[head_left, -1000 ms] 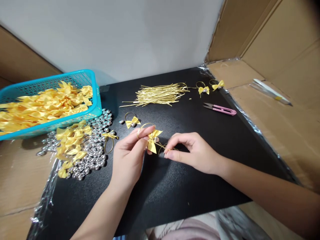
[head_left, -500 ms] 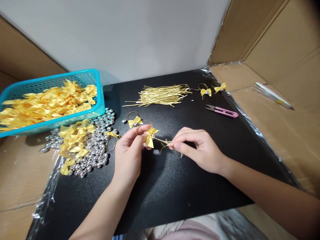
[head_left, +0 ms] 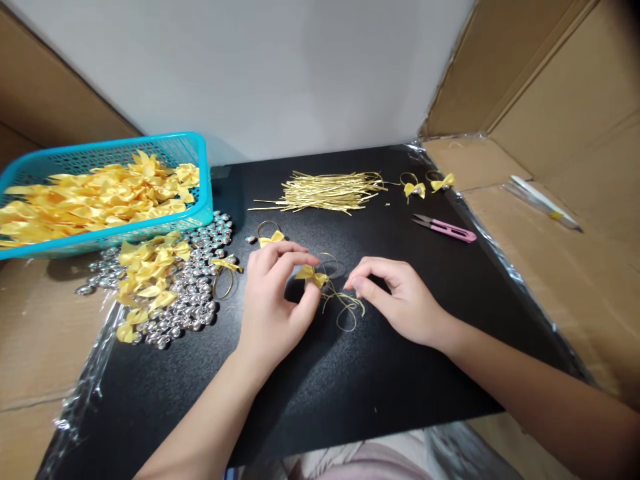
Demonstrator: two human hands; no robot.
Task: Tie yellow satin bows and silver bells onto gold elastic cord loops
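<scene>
Taking the yellow bow (head_left: 312,275) between the hands as the dial's centre, a pale wall (head_left: 280,80) is rising at twelve o'clock beyond a glossy-specked black tabletop (head_left: 425,380), and cardboard panels (head_left: 565,100) are standing at two. A turquoise basket (head_left: 205,193) full of bows is sitting near ten. The right hand (head_left: 400,297) is resting at three, its thumb and forefinger lying close together; whether they are gripping thread, I cannot tell. The left hand (head_left: 277,300) is curving from eight, thumb and fingers parting around the bow; I cannot tell whether they are touching it. Silver balls (head_left: 197,303) are lying at nine, gold strips (head_left: 330,192) at twelve, pink-handled snips (head_left: 453,231) between two and three. The bow's long axis is slanting from ten to four, a thin loop is reaching toward two, and loose threads (head_left: 356,301) are curling between four and five.
</scene>
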